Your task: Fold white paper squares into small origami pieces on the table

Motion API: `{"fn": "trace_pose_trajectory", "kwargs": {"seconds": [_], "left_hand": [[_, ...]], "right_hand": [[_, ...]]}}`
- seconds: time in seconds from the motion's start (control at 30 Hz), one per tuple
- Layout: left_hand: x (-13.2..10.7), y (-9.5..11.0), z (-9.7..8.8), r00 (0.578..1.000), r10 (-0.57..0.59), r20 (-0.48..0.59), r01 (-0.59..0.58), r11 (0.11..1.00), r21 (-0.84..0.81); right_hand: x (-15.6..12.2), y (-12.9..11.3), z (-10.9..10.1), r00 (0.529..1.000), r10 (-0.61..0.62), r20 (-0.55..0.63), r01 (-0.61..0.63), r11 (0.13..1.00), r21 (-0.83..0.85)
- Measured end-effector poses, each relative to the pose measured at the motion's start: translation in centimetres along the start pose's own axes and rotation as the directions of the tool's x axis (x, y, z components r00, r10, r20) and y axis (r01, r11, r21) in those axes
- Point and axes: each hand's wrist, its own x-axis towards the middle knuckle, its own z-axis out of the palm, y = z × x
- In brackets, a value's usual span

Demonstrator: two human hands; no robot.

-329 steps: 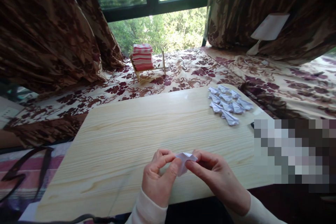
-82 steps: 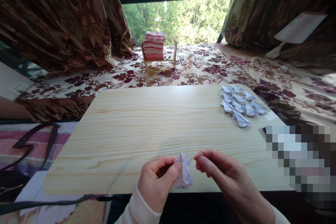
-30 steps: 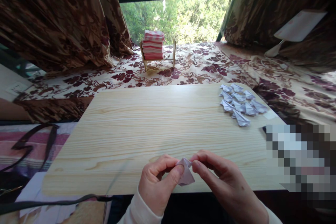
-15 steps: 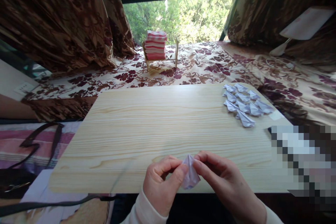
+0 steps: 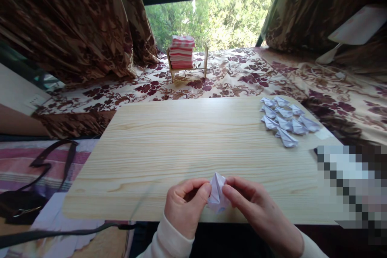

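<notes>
Between my two hands, over the near edge of the wooden tabletop (image 5: 169, 141), is a small white folded paper piece (image 5: 217, 192) with a pointed top and a crease down its front. My left hand (image 5: 186, 205) pinches its left side between thumb and forefinger. On the other side, the thumb and forefinger of my right hand (image 5: 256, 205) grip its right edge. Part of the paper is hidden behind the fingertips. Several similar folded paper pieces (image 5: 283, 113) lie grouped at the table's far right corner.
Beyond the table, a small wooden rack (image 5: 206, 62) holds a stack of pink-and-white folded cloths (image 5: 182, 53) on the flowered cover. A white lamp (image 5: 356, 28) stands at the far right. Paper sheets (image 5: 53, 213), a dark strap (image 5: 71, 161) and a dark bag (image 5: 22, 205) lie at left.
The folded paper has turned slightly in my fingers, so its front crease shows more plainly. Both hands keep hold of it. The whole view has shifted a little.
</notes>
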Motion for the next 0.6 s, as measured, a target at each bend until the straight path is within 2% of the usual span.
{"fn": "trace_pose_trajectory", "kwargs": {"seconds": [0.1,0.27,0.6], "left_hand": [[0.12,-0.26,0.00,0.998,0.059,0.012,-0.059,0.998,0.014],[0.21,-0.41,-0.04,0.988,0.136,0.078,-0.139,0.990,0.029],[0.28,-0.11,-0.21,0.989,0.068,0.133,-0.072,0.997,0.030]], "right_hand": [[-0.15,0.12,0.24,0.998,0.021,0.056,-0.020,1.000,-0.023],[-0.08,0.35,0.62,0.997,0.014,0.071,-0.016,1.000,0.018],[-0.32,0.01,0.47,0.991,0.057,0.125,-0.063,0.997,0.040]]}}
